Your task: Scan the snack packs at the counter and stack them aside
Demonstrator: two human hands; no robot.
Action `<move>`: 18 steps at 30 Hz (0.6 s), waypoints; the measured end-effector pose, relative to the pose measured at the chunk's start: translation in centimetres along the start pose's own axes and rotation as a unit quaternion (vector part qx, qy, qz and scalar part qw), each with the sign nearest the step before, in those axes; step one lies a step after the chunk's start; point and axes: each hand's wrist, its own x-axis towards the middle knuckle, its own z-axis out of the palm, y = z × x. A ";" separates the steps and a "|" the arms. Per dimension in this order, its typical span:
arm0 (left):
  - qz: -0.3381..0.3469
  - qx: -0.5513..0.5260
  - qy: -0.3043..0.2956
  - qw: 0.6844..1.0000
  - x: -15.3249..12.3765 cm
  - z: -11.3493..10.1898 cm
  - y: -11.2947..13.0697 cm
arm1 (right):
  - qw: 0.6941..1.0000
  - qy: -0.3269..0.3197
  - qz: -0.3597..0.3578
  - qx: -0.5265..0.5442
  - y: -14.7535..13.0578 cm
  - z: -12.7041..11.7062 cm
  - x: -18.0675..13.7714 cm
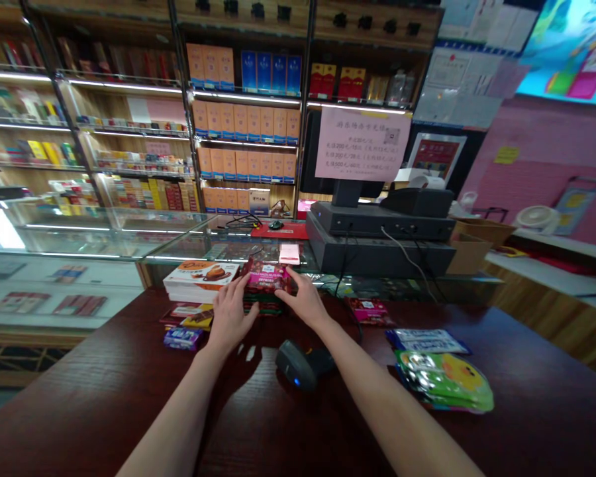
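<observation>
I have my left hand [231,315] and right hand [305,301] clasped on the two ends of the pink packet [268,277]. It lies on top of a small stack of packets [263,307] on the table [104,397], right at my fingertips. A white box [201,275] sits just beyond my left hand, the scanner [298,364] lies close beneath my right wrist, and green packets [444,381] lie well off to that hand's right.

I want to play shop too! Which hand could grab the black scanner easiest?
Probably the right hand: the scanner lies close beside its forearm, farther from the left hand. Both hands rest on the pink packet stack.
</observation>
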 end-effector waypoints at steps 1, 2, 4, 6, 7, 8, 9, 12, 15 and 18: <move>0.002 0.009 0.000 1.000 0.0 0.0 0.0 | 1.000 -0.003 0.001 -0.002 0.1 0.1 0.1; 0.004 0.016 0.000 1.000 0.0 0.1 -0.1 | 1.000 -0.006 0.001 -0.003 0.2 0.3 0.1; 0.006 0.028 0.000 1.000 -0.1 0.2 -0.1 | 1.000 -0.010 0.004 -0.001 0.3 0.5 0.2; 0.007 0.035 -0.002 0.999 -0.1 0.2 -0.2 | 1.000 -0.012 0.010 0.001 0.3 0.7 0.2; 0.006 0.038 -0.002 0.999 -0.1 0.2 -0.1 | 1.000 -0.013 0.013 0.001 0.3 0.7 0.2; 0.005 0.040 0.000 0.999 -0.1 0.2 -0.1 | 1.000 -0.014 0.016 0.001 0.3 0.8 0.3; 0.004 0.042 0.004 0.999 -0.2 0.1 0.1 | 1.000 -0.017 0.018 -0.001 0.2 0.8 0.3; 0.004 0.052 0.022 0.998 -0.2 -0.2 0.8 | 1.000 -0.024 0.019 -0.007 0.2 0.9 0.6; 0.010 0.059 0.034 0.998 -0.3 -0.6 1.6 | 0.999 -0.028 0.014 -0.008 0.2 1.1 0.8; 0.015 0.061 0.028 0.998 -0.3 -0.7 1.9 | 1.000 -0.030 0.008 -0.006 0.2 1.2 1.0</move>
